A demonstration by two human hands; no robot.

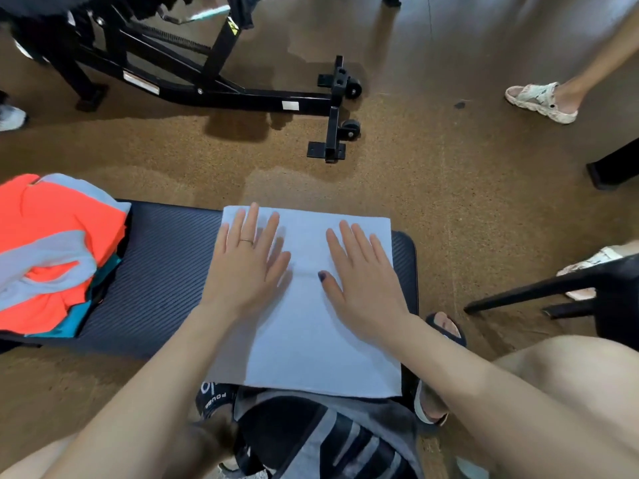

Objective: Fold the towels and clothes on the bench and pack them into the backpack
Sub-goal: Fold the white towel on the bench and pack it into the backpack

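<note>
Black exercise frame (214,81) (wheeled), bystander's white sandal (539,100), brown floor (449,209)

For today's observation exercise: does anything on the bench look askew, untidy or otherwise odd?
Mostly tidy. The white towel lies flat under both open hands, left hand and right hand, but its near edge overhangs the bench. The orange and grey clothes at the bench's left end sit in a loose, uneven heap.

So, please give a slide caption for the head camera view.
Both hands, left hand and right hand, press flat on a pale towel on the bench.
</note>
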